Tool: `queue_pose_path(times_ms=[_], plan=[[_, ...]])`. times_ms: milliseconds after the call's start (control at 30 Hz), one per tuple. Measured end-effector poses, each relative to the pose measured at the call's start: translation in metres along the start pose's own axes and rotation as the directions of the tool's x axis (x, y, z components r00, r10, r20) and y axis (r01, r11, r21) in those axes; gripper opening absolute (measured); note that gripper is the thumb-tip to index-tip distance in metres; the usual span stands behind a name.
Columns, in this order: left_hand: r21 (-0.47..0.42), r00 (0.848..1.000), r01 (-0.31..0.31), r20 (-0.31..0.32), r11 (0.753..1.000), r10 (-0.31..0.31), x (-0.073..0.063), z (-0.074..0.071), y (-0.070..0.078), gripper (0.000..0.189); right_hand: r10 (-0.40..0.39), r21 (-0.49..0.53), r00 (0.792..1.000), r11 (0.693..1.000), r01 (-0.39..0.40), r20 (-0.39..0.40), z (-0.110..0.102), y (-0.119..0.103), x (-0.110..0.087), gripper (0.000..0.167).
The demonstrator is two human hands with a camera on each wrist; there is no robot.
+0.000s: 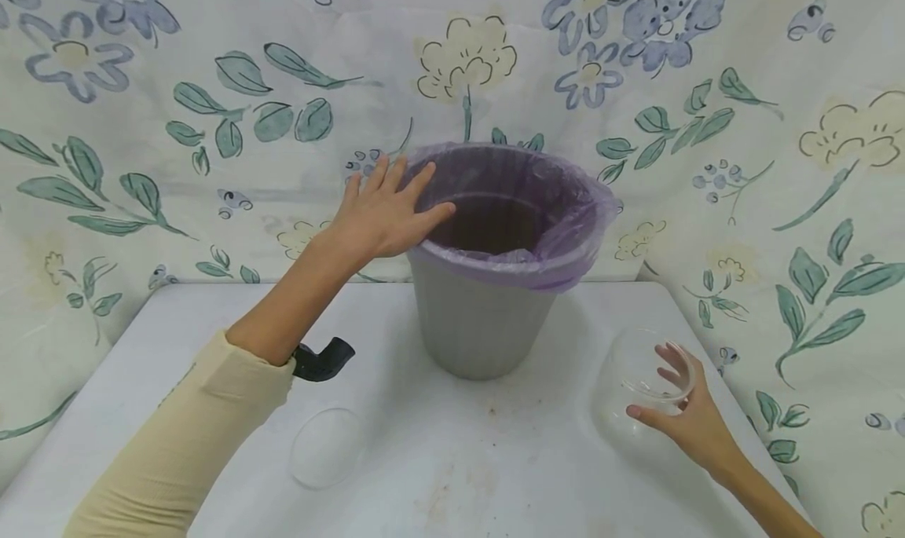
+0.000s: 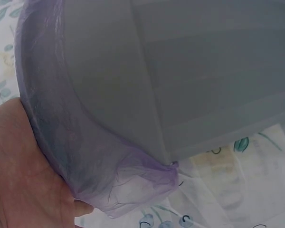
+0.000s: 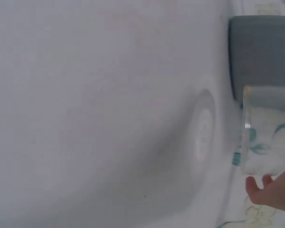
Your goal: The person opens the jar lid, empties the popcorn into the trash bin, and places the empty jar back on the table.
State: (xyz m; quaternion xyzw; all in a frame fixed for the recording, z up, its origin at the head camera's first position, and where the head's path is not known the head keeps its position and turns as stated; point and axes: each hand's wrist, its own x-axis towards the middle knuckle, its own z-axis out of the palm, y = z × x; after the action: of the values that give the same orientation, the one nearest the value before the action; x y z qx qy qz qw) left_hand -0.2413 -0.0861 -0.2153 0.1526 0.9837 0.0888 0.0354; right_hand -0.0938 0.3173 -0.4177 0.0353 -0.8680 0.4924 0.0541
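Observation:
A grey bin (image 1: 484, 318) stands on the white table, lined with a thin purple bag (image 1: 573, 239) folded over its rim. My left hand (image 1: 385, 212) rests on the bin's left rim, fingers straight and spread over the bag. In the left wrist view, that hand (image 2: 31, 175) lies against the bagged rim, with a loose fold of bag beside it. My right hand (image 1: 686, 420) grips a clear round container (image 1: 629, 365) near its rim, to the right of the bin. The container (image 3: 268, 135) casts a shadow on the table in the right wrist view.
A clear, thin round disc (image 1: 327, 448) lies on the table at the front left. At the left wrist is a black curved piece (image 1: 325, 360). Floral cloth (image 1: 247, 153) hangs behind and beside the table (image 1: 452, 475), which has small brownish marks.

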Motion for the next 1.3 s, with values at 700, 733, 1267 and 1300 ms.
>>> queue_pose_path(times_ms=[700, 733, 1267, 1300], plan=[[-0.012, 1.0, -0.017, 0.005, 1.0, 0.017, 0.002, -0.001, -0.003, 0.079, 0.053, 0.098, 0.997, 0.993, -0.058, 0.055, 0.03, 0.031, -0.015, 0.109], [-0.016, 1.0, -0.022, 0.006, 1.0, 0.022, 0.002, -0.001, -0.004, 0.079, 0.055, 0.097, 0.997, 0.993, -0.06, 0.055, 0.031, 0.031, -0.015, 0.11], [-0.116, 0.973, -0.084, -0.225, 0.99, 0.056, -0.003, 0.003, -0.013, 0.068, 0.116, 0.018, 0.991, 0.993, -0.117, 0.066, 0.029, 0.034, -0.019, 0.128], [-0.119, 0.967, -0.084, -0.25, 0.989, 0.052, -0.004, 0.003, -0.014, 0.067, 0.088, 0.012, 0.995, 0.996, -0.089, 0.051, 0.027, 0.032, -0.02, 0.128]])
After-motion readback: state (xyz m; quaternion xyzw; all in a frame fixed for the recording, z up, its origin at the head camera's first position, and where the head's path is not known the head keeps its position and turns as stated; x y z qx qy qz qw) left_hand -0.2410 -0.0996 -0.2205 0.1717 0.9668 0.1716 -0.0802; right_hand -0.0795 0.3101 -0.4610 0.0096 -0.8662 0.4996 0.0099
